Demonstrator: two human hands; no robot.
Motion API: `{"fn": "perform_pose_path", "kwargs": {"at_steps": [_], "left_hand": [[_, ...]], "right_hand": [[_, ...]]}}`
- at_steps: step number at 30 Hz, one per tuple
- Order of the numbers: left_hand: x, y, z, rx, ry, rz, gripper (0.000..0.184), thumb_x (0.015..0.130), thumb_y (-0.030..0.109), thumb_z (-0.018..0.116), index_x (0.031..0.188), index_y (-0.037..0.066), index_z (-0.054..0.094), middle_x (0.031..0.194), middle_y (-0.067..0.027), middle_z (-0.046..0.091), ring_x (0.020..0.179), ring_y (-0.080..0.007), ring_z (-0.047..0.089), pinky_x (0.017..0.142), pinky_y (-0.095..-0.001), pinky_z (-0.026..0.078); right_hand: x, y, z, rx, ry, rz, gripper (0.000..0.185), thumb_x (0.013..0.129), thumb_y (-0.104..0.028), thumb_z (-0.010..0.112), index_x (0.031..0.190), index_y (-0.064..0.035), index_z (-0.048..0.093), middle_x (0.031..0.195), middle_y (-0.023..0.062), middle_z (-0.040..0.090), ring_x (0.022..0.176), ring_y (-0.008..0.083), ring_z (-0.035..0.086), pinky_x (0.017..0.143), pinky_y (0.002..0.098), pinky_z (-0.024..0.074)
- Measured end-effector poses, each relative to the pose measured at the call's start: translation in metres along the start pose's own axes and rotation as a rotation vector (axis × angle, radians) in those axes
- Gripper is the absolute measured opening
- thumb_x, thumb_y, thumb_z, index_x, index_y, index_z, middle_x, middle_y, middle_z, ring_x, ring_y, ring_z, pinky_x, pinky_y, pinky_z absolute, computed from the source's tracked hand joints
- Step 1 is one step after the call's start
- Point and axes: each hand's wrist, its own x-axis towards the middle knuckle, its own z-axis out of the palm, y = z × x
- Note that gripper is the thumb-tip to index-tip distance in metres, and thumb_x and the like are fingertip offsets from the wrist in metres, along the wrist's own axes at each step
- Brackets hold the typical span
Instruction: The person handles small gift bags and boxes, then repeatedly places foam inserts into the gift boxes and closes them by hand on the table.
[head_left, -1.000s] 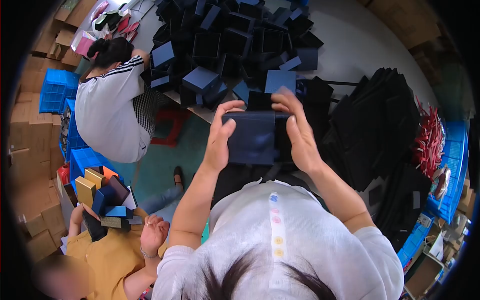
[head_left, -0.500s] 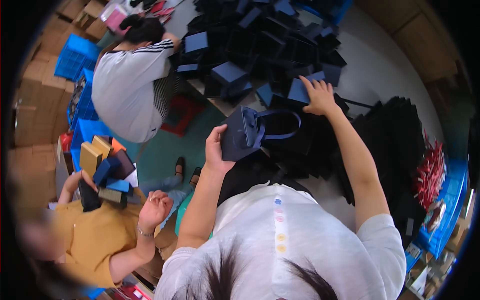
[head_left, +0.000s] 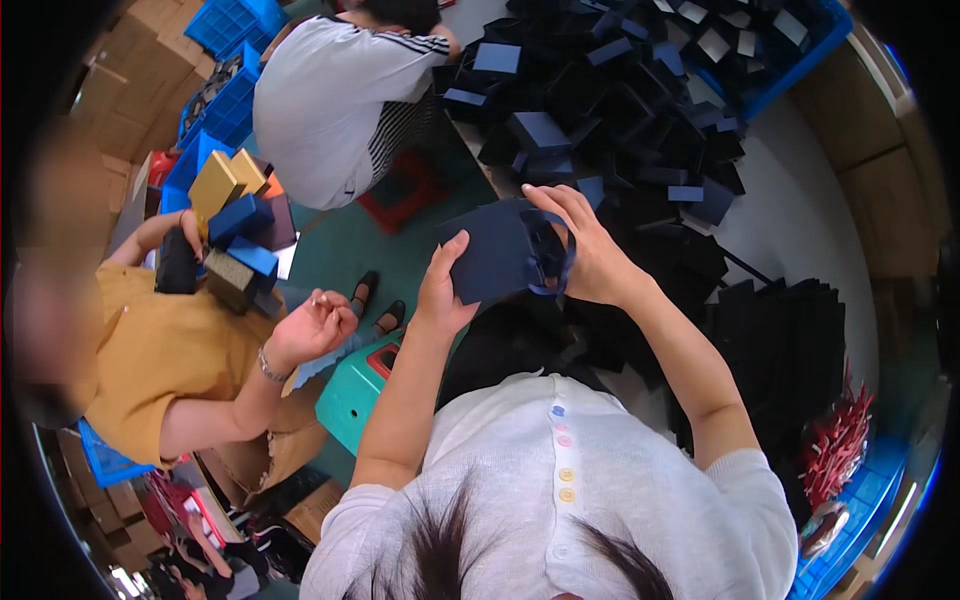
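Observation:
My left hand [head_left: 445, 290] grips a dark navy paper gift bag [head_left: 490, 250] by its lower left edge, thumb across the near face. Ribbon handles [head_left: 550, 260] in blue hang at the bag's right end. Around that end my right hand [head_left: 590, 255] is curled, its fingers at the bag's upper corner beside the ribbon. Whether anything else is between the bag and the right palm is hidden. Just beyond both hands lies a heap of dark blue boxes [head_left: 540, 132] on a table.
Flat black bags [head_left: 780, 340] are stacked at the right, near red ribbons [head_left: 838, 440] and a blue crate [head_left: 860, 520]. A co-worker in yellow [head_left: 200, 350] sits at the left with several boxes; another in white [head_left: 335, 110] bends over the table. A green stool [head_left: 350, 405] stands at my left.
My right hand has come back from the box heap to the bag's ribbon end. The bag has turned so its broad face shows. My view has shifted.

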Motion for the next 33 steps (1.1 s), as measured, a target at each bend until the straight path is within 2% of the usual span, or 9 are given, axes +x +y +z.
{"fn": "perform_pose_path", "kwargs": {"at_steps": [7,9,10,13,18,22,27,29,33], "left_hand": [[-0.044,0.0,-0.024,0.197,0.054,0.343,0.073,0.077,0.001,0.062,0.142,0.013,0.031,0.125,-0.0119,0.049,0.112,-0.0258,0.055,0.094,-0.039,0.05],[-0.057,-0.003,-0.037,0.281,0.085,0.463,0.078,0.075,0.001,0.063,0.144,0.013,0.028,0.125,-0.0124,0.049,0.112,-0.0257,0.055,0.095,-0.039,0.049],[-0.062,-0.001,-0.043,0.268,0.079,0.498,0.082,0.073,0.002,0.065,0.145,0.013,0.027,0.125,-0.0126,0.049,0.112,-0.0257,0.055,0.096,-0.0391,0.049],[-0.07,0.013,-0.062,0.213,0.049,0.572,0.088,0.068,0.003,0.067,0.145,0.013,0.026,0.125,-0.0129,0.049,0.112,-0.0257,0.054,0.096,-0.0391,0.048],[-0.085,0.031,-0.075,0.254,0.046,0.593,0.094,0.064,0.005,0.07,0.146,0.012,0.025,0.124,-0.0125,0.049,0.112,-0.0247,0.054,0.099,-0.0374,0.046],[-0.093,0.042,-0.095,0.379,0.06,0.644,0.094,0.064,0.001,0.071,0.146,0.012,0.026,0.123,-0.0112,0.049,0.112,-0.0231,0.054,0.098,-0.0349,0.046],[-0.121,0.065,-0.112,0.638,0.235,0.714,0.086,0.069,-0.005,0.068,0.144,0.01,0.029,0.114,-0.0071,0.051,0.104,-0.0177,0.055,0.094,-0.0279,0.046],[-0.133,0.073,-0.104,0.389,0.277,0.645,0.064,0.074,-0.006,0.064,0.134,0.005,0.042,0.108,-0.0063,0.054,0.1,-0.0149,0.055,0.089,-0.0256,0.046],[-0.14,0.126,-0.07,-0.869,0.642,-0.377,0.043,0.08,0.0,0.064,0.121,0.002,0.05,0.111,-0.007,0.055,0.104,-0.0148,0.055,0.091,-0.026,0.045]], "right_hand": [[0.017,-0.012,0.023,1.02,-0.222,0.168,0.06,0.071,-0.009,0.072,0.127,-0.0041,0.051,0.149,0.014,0.031,0.133,0.0258,0.037,0.107,0.0377,0.034],[0.024,-0.018,0.051,0.58,-0.131,0.419,0.025,0.073,-0.012,0.073,0.095,-0.0033,0.066,0.138,0.0153,0.048,0.115,0.0207,0.054,0.096,0.0326,0.043],[0.028,-0.016,0.059,0.677,-0.041,0.392,0.016,0.075,-0.012,0.073,0.072,-0.0006,0.062,0.107,0.0125,0.067,0.093,0.0177,0.063,0.087,0.0307,0.0471],[0.037,-0.006,0.059,0.321,0.287,0.309,0.016,0.075,-0.012,0.073,0.073,0.0003,0.062,0.077,0.0069,0.068,0.075,0.0177,0.064,0.078,0.0314,0.0497],[0.058,-0.035,0.072,0.595,-0.293,0.317,0.086,0.067,-0.027,0.076,0.142,-0.0137,0.036,0.139,0.0127,0.042,0.123,0.0276,0.044,0.099,0.0413,0.041],[0.081,-0.037,0.12,0.796,-0.372,0.279,0.077,0.067,-0.015,0.073,0.138,-0.0112,0.043,0.133,0.0133,0.049,0.121,0.0281,0.049,0.1,0.0397,0.0405],[0.12,-0.058,0.134,0.25,-0.466,0.287,0.034,0.069,-0.006,0.069,0.102,0.0008,0.066,0.084,0.0102,0.067,0.081,0.0175,0.064,0.078,0.0281,0.05],[0.133,-0.057,0.14,0.266,-0.452,0.259,0.019,0.074,-0.006,0.065,0.091,0.0029,0.065,0.076,0.0077,0.064,0.072,0.0155,0.061,0.07,0.0268,0.0504],[0.15,-0.06,0.166,0.946,-0.492,0.499,0.01,0.079,0.001,0.058,0.089,0.0006,0.06,0.071,0.0026,0.056,0.067,0.0134,0.056,0.068,0.0253,0.0474]]}}
